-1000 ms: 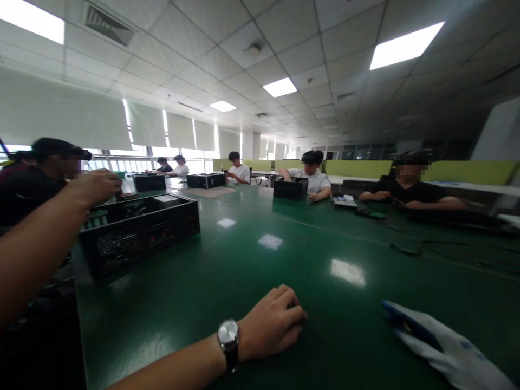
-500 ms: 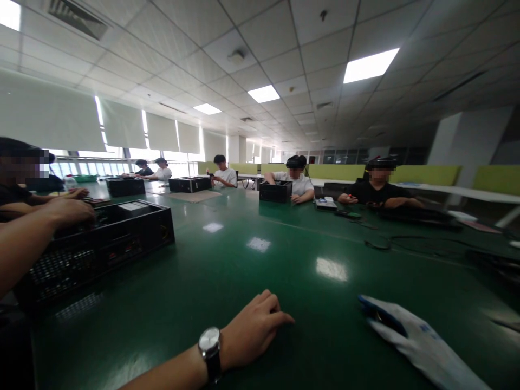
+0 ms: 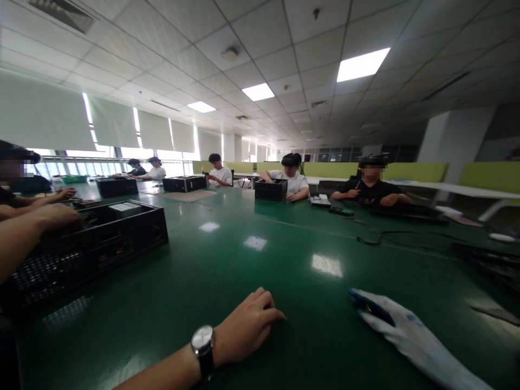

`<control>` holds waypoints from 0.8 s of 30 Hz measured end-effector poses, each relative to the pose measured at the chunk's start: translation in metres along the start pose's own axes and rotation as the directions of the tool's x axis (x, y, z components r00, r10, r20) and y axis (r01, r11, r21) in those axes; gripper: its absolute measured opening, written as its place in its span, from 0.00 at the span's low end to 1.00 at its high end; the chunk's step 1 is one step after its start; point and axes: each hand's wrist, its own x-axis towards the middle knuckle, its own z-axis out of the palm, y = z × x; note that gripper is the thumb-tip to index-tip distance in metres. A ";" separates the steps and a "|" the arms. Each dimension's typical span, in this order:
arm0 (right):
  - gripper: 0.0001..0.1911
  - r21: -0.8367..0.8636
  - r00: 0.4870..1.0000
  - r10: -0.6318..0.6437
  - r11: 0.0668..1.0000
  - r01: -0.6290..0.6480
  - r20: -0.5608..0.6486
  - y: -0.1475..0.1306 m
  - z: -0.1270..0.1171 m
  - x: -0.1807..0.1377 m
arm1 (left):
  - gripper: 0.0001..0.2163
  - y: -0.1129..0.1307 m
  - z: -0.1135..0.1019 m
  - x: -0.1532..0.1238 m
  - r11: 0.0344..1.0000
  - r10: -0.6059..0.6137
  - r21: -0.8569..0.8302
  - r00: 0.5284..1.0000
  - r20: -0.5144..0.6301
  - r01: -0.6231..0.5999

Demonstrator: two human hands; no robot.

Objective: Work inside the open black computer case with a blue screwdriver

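Left hand (image 3: 247,325), fingers loosely curled and holding nothing, rests on the worktop (image 3: 170,303). It is steadiest laid flat. Whether the glove (image 3: 406,333) to its right covers the right hand cannot be told.

A glossy dark green table (image 3: 227,281) is carrying a black, perforated computer case (image 3: 87,241); right of the case, a white glove (image 3: 410,338) is showing blue fingertips, a silver-faced, black-strapped watch (image 3: 202,346) sitting between them.

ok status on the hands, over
Left hand curled on the green table, nothing seen in it. White glove flat to its right; hand inside unclear. Co-worker's hand at black case, far left.
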 end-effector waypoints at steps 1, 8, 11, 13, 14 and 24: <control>0.33 0.039 1.000 0.005 0.999 -0.006 0.025 0.002 0.000 0.000 | 0.21 0.001 0.000 0.000 1.000 0.003 -0.001 1.000 0.003 -0.003; 0.33 0.154 0.997 0.059 0.986 -0.067 0.055 0.012 0.001 0.004 | 0.19 0.003 -0.002 0.000 1.000 0.022 0.000 1.000 -0.001 -0.022; 0.32 0.141 0.998 0.030 0.989 -0.037 0.050 0.010 0.001 0.003 | 0.18 0.001 -0.001 0.000 1.000 0.027 -0.004 1.000 -0.013 -0.027; 0.33 0.121 0.999 0.016 0.992 -0.022 0.049 0.008 0.000 0.003 | 0.17 0.001 -0.001 0.000 1.000 0.028 -0.002 0.999 -0.016 -0.028; 0.33 0.109 0.999 0.011 0.994 -0.016 0.048 0.008 0.000 0.003 | 0.17 0.001 -0.001 0.000 1.000 0.029 -0.001 0.999 -0.017 -0.029; 0.31 -0.089 1.000 -0.025 0.996 0.027 0.017 0.004 0.003 -0.001 | 0.18 0.009 -0.003 -0.004 0.998 -0.019 -0.057 1.000 -0.008 0.018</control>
